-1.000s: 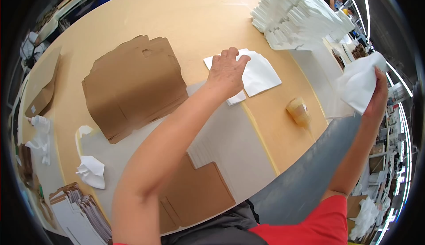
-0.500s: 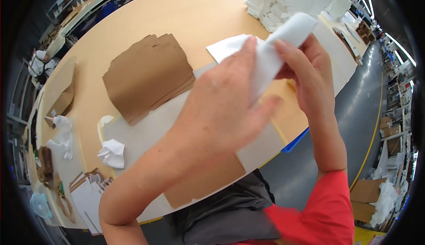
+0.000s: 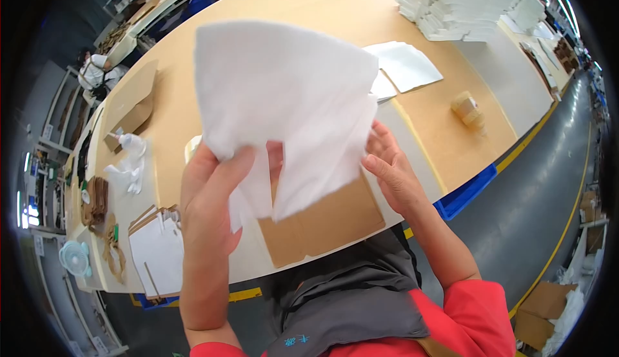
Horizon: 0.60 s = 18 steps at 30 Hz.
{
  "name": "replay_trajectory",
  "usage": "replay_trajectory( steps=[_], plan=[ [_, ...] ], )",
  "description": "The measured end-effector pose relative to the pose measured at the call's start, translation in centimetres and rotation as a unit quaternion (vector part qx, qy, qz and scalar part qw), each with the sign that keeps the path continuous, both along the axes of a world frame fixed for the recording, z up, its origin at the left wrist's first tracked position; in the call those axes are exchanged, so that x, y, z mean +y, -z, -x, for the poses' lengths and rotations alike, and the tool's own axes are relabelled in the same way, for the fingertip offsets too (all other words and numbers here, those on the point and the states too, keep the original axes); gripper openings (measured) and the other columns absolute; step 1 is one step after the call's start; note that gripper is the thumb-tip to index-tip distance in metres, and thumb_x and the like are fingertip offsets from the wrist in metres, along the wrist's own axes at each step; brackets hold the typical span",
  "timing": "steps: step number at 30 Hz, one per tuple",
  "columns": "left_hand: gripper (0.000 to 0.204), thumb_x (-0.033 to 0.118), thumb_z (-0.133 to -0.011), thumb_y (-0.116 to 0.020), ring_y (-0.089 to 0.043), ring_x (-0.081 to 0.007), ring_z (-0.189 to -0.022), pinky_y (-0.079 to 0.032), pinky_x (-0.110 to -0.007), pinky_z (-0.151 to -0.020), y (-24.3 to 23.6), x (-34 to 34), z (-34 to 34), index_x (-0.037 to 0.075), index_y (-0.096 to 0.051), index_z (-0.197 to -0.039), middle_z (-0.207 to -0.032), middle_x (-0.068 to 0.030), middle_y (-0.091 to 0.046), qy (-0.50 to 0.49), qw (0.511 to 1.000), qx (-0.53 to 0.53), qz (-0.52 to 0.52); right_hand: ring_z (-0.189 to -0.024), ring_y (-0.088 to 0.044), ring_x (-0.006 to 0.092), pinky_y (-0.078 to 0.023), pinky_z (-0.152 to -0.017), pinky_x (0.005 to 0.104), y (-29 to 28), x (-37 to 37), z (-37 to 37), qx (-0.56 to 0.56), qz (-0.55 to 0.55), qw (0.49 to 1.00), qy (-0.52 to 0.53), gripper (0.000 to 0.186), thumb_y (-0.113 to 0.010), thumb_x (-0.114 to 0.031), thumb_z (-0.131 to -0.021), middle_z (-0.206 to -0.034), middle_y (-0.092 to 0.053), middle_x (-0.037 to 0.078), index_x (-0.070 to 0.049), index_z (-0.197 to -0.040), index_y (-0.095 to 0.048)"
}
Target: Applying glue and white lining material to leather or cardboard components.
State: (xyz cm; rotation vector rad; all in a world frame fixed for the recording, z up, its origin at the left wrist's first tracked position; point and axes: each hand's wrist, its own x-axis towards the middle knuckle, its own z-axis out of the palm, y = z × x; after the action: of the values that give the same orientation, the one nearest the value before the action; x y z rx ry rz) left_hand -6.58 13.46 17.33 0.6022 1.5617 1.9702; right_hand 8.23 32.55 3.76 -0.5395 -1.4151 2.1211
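In the head view, both hands hold a white sheet [image 3: 284, 99] up in front of the camera, above the near edge of the bench [image 3: 322, 2]. The left hand [image 3: 216, 196] is closed on the sheet's lower left part, thumb laid across the front and fingers curled behind. The right hand [image 3: 390, 167] grips the sheet's lower right edge, fingers half bent and partly hidden behind the material. The sheet spreads wide and hides much of the bench behind it. Below it a brown cardboard piece [image 3: 325, 225] lies flat at the bench edge. To the right, more white sheets [image 3: 406, 67] lie flat, and a small tan roll [image 3: 467, 109] stands well apart from them. A tall stack of white pieces [image 3: 454, 2] sits at the far right. On the left lie a brown bag [image 3: 135, 105], crumpled white scraps [image 3: 129, 160] and a pile of flat sheets [image 3: 158, 254].
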Motion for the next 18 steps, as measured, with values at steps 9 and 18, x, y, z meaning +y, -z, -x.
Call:
replay_trajectory(
  steps=[9,18],
  plan=[
    [0.045,0.012,-0.095,-0.062,-0.066,-0.0198,-0.105,-0.057,-0.039,-0.088,10.0,-9.5,-1.6,-0.001,-0.047,-0.136,-0.126,-0.0122,-0.061,-0.038,0.949,-0.311,-0.047,-0.092,-0.068,0.0145,-0.054,-0.082,0.0287,-2.3,-4.2,-2.3,-0.134,0.014,0.984,-0.117,0.032,-0.074,-0.011,-0.088,-0.104,-0.072,0.010,0.006,-0.115,-0.066],
    [0.031,0.014,-0.100,-0.062,-0.065,-0.0116,-0.097,-0.053,-0.027,-0.083,13.1,-10.3,-4.4,0.000,-0.056,-0.128,-0.111,-0.0070,-0.069,-0.073,0.970,-0.215,0.088,-0.085,-0.062,0.0075,-0.052,-0.075,0.0250,-0.8,-4.4,-4.9,-0.226,-0.077,0.963,-0.127,0.025,-0.069,-0.015,-0.095,-0.094,-0.071,0.004,0.004,-0.111,-0.068]
  ],
)
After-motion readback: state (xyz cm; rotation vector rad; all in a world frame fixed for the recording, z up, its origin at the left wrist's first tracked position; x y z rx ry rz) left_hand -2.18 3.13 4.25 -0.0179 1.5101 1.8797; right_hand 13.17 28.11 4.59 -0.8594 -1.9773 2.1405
